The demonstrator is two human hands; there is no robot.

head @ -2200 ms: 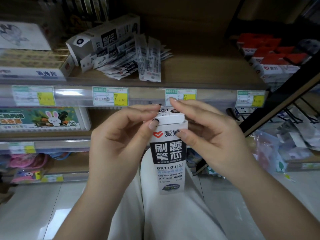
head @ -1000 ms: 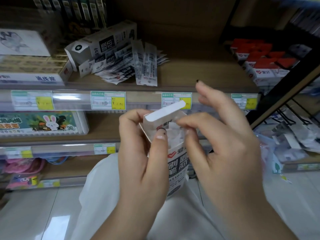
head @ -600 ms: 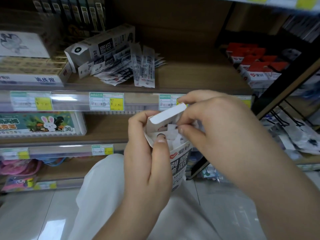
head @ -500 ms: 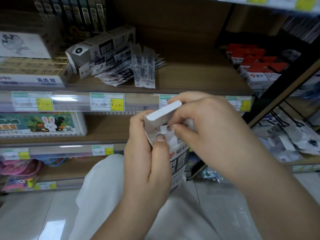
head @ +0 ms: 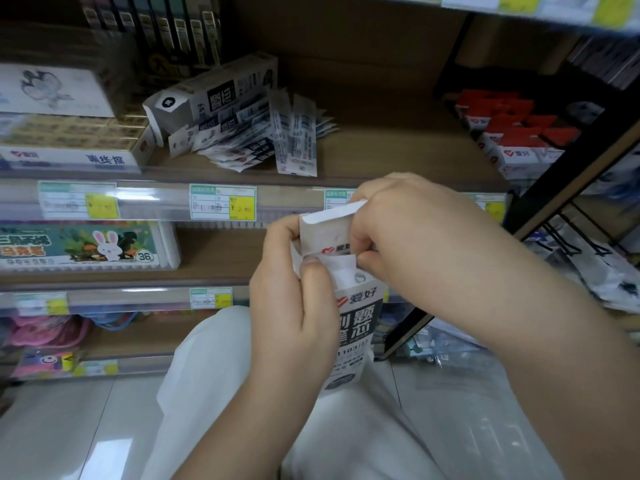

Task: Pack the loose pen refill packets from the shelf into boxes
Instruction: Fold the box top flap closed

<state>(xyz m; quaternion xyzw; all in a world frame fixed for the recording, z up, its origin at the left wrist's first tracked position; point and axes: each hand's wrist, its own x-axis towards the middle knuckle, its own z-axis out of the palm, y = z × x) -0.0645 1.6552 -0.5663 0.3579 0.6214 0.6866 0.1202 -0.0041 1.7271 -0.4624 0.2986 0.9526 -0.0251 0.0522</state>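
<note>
Down in front of the shelving, over a lap in pale cloth, the person held a tall refill box (head: pixel 356 317) upright. The left hand (head: pixel 294 306) was wrapped round the box's body, its grip clamped there, thumb pressed at the mouth just under the raised lid flap (head: pixel 329 216). The right hand (head: pixel 408 237) was curled at the open top, its grip pinched together on what looked like the inner flaps or the packets inside; I could not tell which. The loose refill packets (head: pixel 263 143) lay fanned in a heap on the upper shelf (head: pixel 398 147), leaning against another box (head: pixel 221 95) tipped on its side, well apart from the hands.

To my eye the step was getting the mouth of the box properly open and settled. It would go best with the left hand keeping the box vertical and not squeezing its walls inward, while the right folded the small side flaps fully out of the way. A crushed mouth could snag thin packets as they slide in.
</note>
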